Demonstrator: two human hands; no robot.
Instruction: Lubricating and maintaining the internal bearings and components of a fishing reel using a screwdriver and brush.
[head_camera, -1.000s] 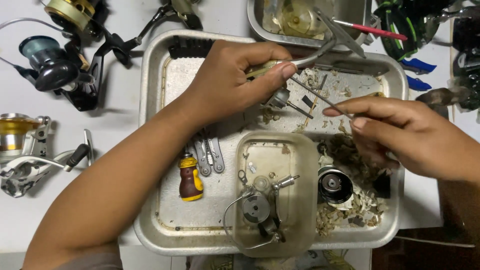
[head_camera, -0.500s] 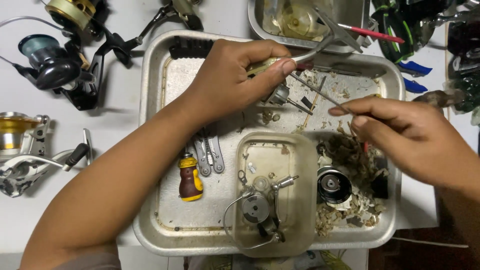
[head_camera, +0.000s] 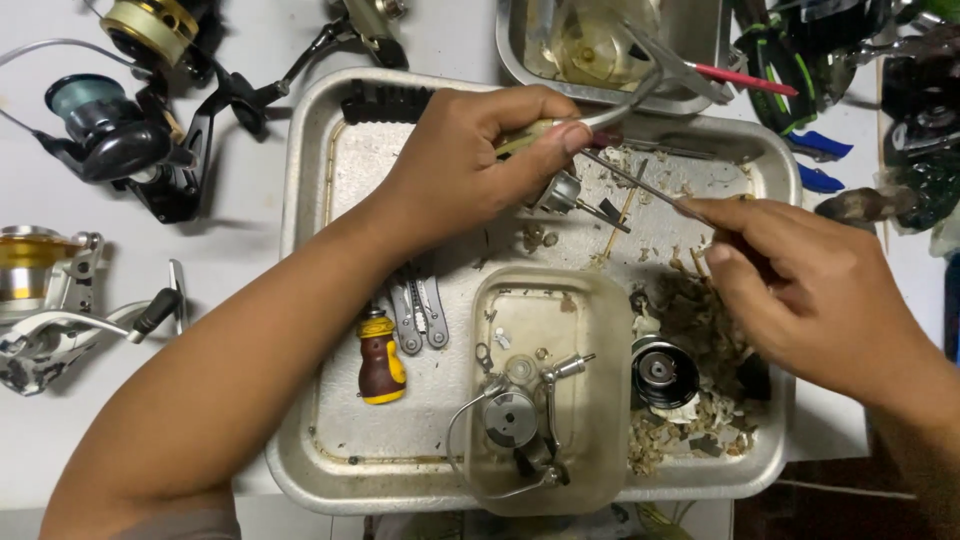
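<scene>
- Left hand (head_camera: 470, 160) – fingers curled tight round a small metal reel part (head_camera: 558, 190), held over tray's (head_camera: 310, 300) far edge.
- Right hand (head_camera: 810, 290) – fingertips pinch a thin pick (head_camera: 630, 182), tip at the part.
- Near edge: clear tub (head_camera: 545, 310) w/ reel pieces; stubby screwdriver (head_camera: 381, 358) to its left.

Silver metal tray (head_camera: 300, 200), yellow-brown stubby screwdriver (head_camera: 381, 357), gold reel spool (head_camera: 30, 268), red-handled tool (head_camera: 745, 80)

a big metal tray (head_camera: 320, 200) sits mid-table (head_camera: 250, 60). in it, a smaller tub (head_camera: 590, 300) lies at 6 o'clock with a reel part (head_camera: 515, 420) inside; a stubby screwdriver (head_camera: 380, 357) lies at 8, pliers (head_camera: 418, 310) beside it, a spool (head_camera: 665, 372) at 4. fishing reels (head_camera: 110, 130) lie at 9 to 10 o'clock on the table.
</scene>
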